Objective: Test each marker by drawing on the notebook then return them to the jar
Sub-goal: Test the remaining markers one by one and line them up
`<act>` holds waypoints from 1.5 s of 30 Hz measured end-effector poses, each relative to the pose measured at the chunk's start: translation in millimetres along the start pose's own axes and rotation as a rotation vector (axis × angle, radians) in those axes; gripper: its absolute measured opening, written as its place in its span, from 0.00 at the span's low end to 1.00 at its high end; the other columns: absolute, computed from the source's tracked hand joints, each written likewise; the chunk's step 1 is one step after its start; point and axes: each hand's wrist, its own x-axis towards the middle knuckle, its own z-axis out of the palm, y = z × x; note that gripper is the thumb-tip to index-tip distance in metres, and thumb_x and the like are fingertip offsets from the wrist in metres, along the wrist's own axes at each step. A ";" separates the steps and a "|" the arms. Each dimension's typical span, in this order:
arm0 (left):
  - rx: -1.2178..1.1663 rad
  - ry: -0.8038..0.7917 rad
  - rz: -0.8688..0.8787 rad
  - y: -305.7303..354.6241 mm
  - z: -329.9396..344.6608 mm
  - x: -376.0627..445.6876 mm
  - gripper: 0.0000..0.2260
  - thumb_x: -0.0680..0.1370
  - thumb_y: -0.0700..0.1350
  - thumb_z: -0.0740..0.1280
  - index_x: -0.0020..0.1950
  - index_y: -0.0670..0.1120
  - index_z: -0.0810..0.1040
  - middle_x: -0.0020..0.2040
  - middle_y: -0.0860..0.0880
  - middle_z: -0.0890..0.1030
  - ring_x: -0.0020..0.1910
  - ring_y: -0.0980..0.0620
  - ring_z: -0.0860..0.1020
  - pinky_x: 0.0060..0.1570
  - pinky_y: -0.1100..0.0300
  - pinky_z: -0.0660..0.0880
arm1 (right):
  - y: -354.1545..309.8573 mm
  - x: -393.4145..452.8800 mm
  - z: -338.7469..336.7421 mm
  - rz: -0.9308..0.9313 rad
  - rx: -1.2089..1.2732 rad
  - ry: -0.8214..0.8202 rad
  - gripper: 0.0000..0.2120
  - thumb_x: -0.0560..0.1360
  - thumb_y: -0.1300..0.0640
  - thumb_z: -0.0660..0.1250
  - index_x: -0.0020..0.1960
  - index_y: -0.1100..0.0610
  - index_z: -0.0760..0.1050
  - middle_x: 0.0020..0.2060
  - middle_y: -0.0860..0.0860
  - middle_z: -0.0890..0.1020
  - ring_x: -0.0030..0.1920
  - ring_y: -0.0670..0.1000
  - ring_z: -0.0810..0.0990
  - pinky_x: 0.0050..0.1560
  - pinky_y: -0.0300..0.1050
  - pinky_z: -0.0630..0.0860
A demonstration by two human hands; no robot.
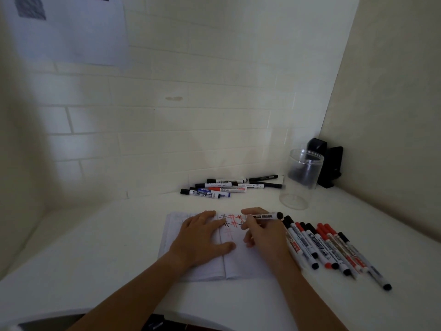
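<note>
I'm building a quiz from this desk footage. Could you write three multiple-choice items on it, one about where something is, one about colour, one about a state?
1. Where does the clear jar stand?
A. On the notebook
B. At the back right of the desk, near the corner
C. In the left hand

2. What colours are the hash marks on the notebook?
A. Black and red
B. Blue and green
C. Only black

3. What is the right hand doing?
A. Resting flat and empty
B. Gripping the jar
C. Holding a marker over the page

Answers:
1 B, the jar stands upright by the wall corner, beyond the notebook.
2 A, black and red marks sit side by side at the top of the page.
3 C, its fingers grip a black-ended marker while the left hand lies flat on the notebook.
</note>
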 end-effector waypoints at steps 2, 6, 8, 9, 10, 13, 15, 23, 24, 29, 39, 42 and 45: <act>0.001 0.002 0.001 -0.4 0.5 0.4 0.40 0.70 0.77 0.58 0.78 0.61 0.62 0.80 0.56 0.56 0.79 0.55 0.53 0.78 0.50 0.49 | -2.5 -0.9 0.1 0.042 0.049 -0.005 0.06 0.80 0.63 0.63 0.52 0.55 0.77 0.37 0.56 0.84 0.27 0.57 0.81 0.28 0.45 0.77; -0.007 -0.010 -0.002 -0.6 -0.1 0.9 0.42 0.68 0.79 0.55 0.78 0.61 0.62 0.81 0.55 0.56 0.79 0.55 0.53 0.78 0.49 0.48 | -2.3 -2.7 -0.3 0.101 -0.029 0.011 0.11 0.80 0.54 0.68 0.44 0.61 0.78 0.29 0.59 0.82 0.25 0.56 0.79 0.28 0.46 0.77; -0.005 -0.010 -0.001 -0.3 -0.7 0.9 0.41 0.69 0.79 0.56 0.78 0.61 0.62 0.81 0.55 0.56 0.79 0.55 0.53 0.78 0.49 0.48 | -1.6 -3.3 0.4 0.092 -0.066 0.033 0.11 0.80 0.55 0.68 0.42 0.60 0.77 0.28 0.59 0.81 0.23 0.55 0.77 0.25 0.44 0.74; -0.002 -0.009 -0.002 -0.5 -0.6 0.9 0.40 0.69 0.78 0.56 0.78 0.61 0.62 0.80 0.55 0.56 0.79 0.54 0.53 0.78 0.49 0.48 | -0.4 -3.3 0.8 0.077 -0.059 0.054 0.07 0.80 0.57 0.67 0.44 0.59 0.76 0.30 0.59 0.81 0.23 0.54 0.77 0.24 0.43 0.72; -0.002 -0.008 -0.004 -0.5 -0.4 0.9 0.40 0.70 0.78 0.57 0.78 0.61 0.62 0.80 0.55 0.56 0.79 0.54 0.53 0.78 0.49 0.48 | 0.0 -3.4 0.4 0.068 -0.051 0.077 0.04 0.80 0.59 0.66 0.46 0.57 0.75 0.32 0.59 0.81 0.23 0.54 0.77 0.23 0.42 0.71; -0.007 -0.008 -0.005 -0.1 -0.3 1.8 0.40 0.70 0.78 0.57 0.78 0.61 0.62 0.80 0.55 0.57 0.79 0.54 0.54 0.78 0.48 0.49 | 1.1 -2.8 -0.8 0.072 -0.060 0.085 0.04 0.80 0.60 0.65 0.47 0.58 0.73 0.31 0.60 0.81 0.23 0.53 0.77 0.23 0.42 0.70; -0.007 -0.006 -0.004 -0.1 -0.6 2.1 0.41 0.69 0.79 0.56 0.78 0.61 0.62 0.80 0.55 0.57 0.79 0.54 0.55 0.78 0.48 0.50 | -0.3 -4.1 -1.0 0.064 -0.100 0.055 0.05 0.80 0.60 0.65 0.46 0.59 0.73 0.30 0.58 0.82 0.23 0.52 0.77 0.23 0.41 0.70; -0.004 -0.002 -0.003 -0.3 -0.2 1.4 0.40 0.70 0.78 0.58 0.77 0.61 0.63 0.80 0.55 0.57 0.79 0.54 0.54 0.78 0.47 0.50 | -7.1 -7.3 0.2 0.044 -0.150 -0.039 0.04 0.80 0.62 0.65 0.46 0.61 0.75 0.30 0.58 0.82 0.24 0.50 0.76 0.25 0.40 0.72; -0.003 -0.002 -0.003 -0.1 -0.4 1.5 0.39 0.70 0.78 0.58 0.77 0.61 0.63 0.80 0.55 0.57 0.79 0.54 0.54 0.78 0.47 0.50 | -7.1 -7.2 0.6 0.052 -0.161 -0.041 0.04 0.79 0.62 0.66 0.46 0.61 0.75 0.30 0.58 0.82 0.24 0.49 0.76 0.25 0.40 0.73; -0.009 -0.005 -0.003 0.8 -1.4 1.1 0.38 0.71 0.76 0.59 0.78 0.61 0.63 0.80 0.55 0.57 0.79 0.54 0.54 0.78 0.48 0.49 | -3.6 -5.0 0.8 0.082 -0.181 0.073 0.09 0.79 0.60 0.67 0.41 0.61 0.75 0.29 0.57 0.82 0.22 0.47 0.75 0.24 0.38 0.73; -0.020 0.004 0.000 0.7 -1.1 0.6 0.38 0.71 0.76 0.60 0.77 0.61 0.64 0.80 0.55 0.58 0.78 0.54 0.55 0.78 0.48 0.50 | -7.8 -7.9 2.4 0.049 -0.237 0.071 0.09 0.77 0.59 0.67 0.39 0.59 0.75 0.26 0.55 0.81 0.22 0.48 0.76 0.24 0.41 0.74; -0.014 0.005 0.005 0.2 -1.1 0.7 0.39 0.70 0.77 0.58 0.77 0.61 0.64 0.80 0.55 0.58 0.78 0.54 0.55 0.78 0.48 0.50 | -6.3 -6.9 2.1 0.057 -0.223 0.133 0.13 0.77 0.59 0.67 0.34 0.57 0.73 0.25 0.55 0.81 0.22 0.52 0.77 0.25 0.45 0.76; -0.009 -0.005 0.004 -0.5 -0.7 1.6 0.42 0.68 0.79 0.55 0.77 0.61 0.63 0.80 0.55 0.58 0.78 0.54 0.55 0.78 0.47 0.50 | -6.6 -6.1 1.9 0.048 -0.247 0.078 0.13 0.79 0.59 0.66 0.36 0.58 0.76 0.27 0.54 0.82 0.22 0.49 0.77 0.26 0.41 0.76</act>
